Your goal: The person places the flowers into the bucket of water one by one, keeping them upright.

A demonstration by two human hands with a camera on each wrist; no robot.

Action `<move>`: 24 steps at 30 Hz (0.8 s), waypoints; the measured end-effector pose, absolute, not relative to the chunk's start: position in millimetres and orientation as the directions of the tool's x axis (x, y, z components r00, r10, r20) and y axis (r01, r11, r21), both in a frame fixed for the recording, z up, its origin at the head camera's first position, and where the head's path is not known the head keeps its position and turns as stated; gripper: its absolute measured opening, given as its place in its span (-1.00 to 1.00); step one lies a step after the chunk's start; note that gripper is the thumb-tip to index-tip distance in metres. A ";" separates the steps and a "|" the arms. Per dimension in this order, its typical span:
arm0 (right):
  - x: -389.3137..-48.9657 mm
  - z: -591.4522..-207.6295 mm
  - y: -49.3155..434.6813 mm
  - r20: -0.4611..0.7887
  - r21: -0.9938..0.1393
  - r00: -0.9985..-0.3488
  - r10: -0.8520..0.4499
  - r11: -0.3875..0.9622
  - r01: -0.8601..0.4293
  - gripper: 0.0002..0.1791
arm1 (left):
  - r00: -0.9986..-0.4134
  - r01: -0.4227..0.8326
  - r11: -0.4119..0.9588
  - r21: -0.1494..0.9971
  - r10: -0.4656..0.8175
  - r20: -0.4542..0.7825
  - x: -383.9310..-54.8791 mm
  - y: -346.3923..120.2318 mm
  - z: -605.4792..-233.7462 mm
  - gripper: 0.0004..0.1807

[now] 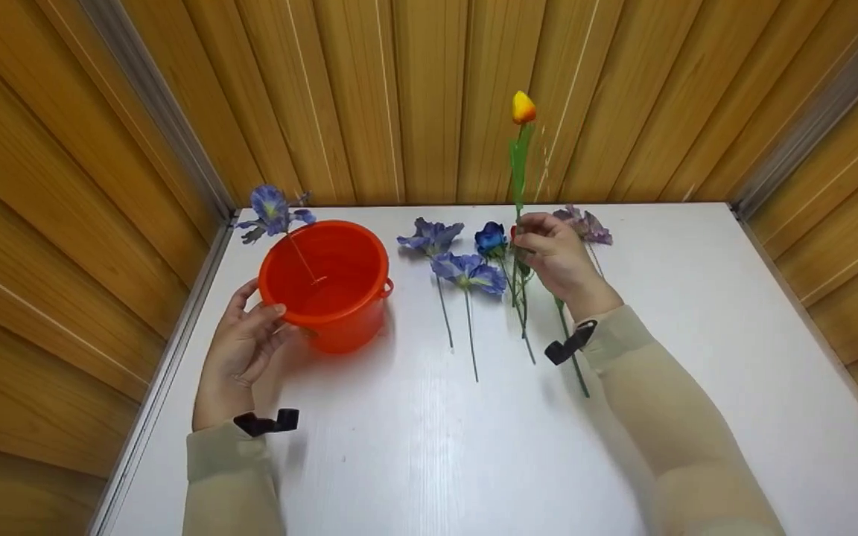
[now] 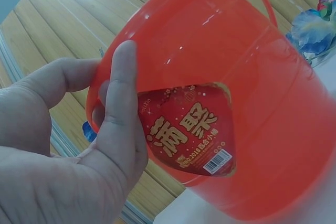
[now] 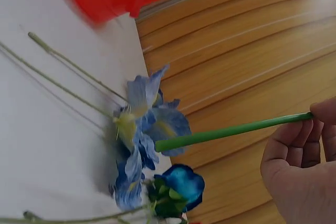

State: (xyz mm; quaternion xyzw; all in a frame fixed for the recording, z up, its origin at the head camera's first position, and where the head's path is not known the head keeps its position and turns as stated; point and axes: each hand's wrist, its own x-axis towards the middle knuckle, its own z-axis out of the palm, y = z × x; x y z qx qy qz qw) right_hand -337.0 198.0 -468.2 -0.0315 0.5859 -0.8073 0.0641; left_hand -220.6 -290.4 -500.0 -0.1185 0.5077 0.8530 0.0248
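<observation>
My left hand (image 1: 241, 350) grips the near-left rim of a red plastic bucket (image 1: 347, 331), thumb outside and fingers over the edge. A label with gold characters (image 2: 189, 129) shows on its wall in the left wrist view. One blue-violet iris (image 1: 270, 210) stands in the bucket, its bloom leaning out past the left rim. My right hand (image 1: 559, 260) pinches the stem of a yellow-orange tulip (image 1: 523, 109), held upright over the table with the bloom on top. In the right wrist view the green stem (image 3: 231, 132) sticks out beyond my fingertips.
On the white table (image 1: 399, 447) between bucket and right hand lie two blue irises (image 1: 470, 272) and a blue rose (image 1: 490, 238). A purple flower (image 1: 585, 225) and more stems lie around my right hand. Wood-panelled walls (image 1: 429, 104) enclose the back and sides.
</observation>
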 end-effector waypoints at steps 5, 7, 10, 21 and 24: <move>-338.7 -459.4 165.5 0.002 -0.943 -0.985 -0.171 -0.328 0.055 -0.61 | -0.970 -0.166 -0.498 0.851 -0.072 -0.232 -219.7 -289.3 -501.4 -0.24; -339.7 -454.5 154.1 0.013 -0.940 -0.982 -0.190 -0.338 0.054 -0.61 | -0.972 -0.162 -0.503 0.849 -0.067 -0.225 -219.7 -289.3 -501.3 -0.24; -339.8 -444.9 139.4 0.026 -0.936 -0.977 -0.210 -0.348 0.050 -0.61 | -0.973 -0.163 -0.516 0.841 -0.056 -0.223 -220.3 -289.1 -500.1 -0.24; -335.7 -411.7 93.7 0.100 -0.944 -0.958 -0.269 -0.330 -0.006 -0.65 | -0.972 -0.158 -0.480 0.863 -0.076 -0.221 -220.0 -288.5 -495.7 -0.24; -335.3 -405.2 81.2 0.117 -0.945 -0.955 -0.274 -0.325 -0.023 -0.65 | -0.972 -0.159 -0.476 0.865 -0.077 -0.221 -218.6 -287.6 -497.1 -0.24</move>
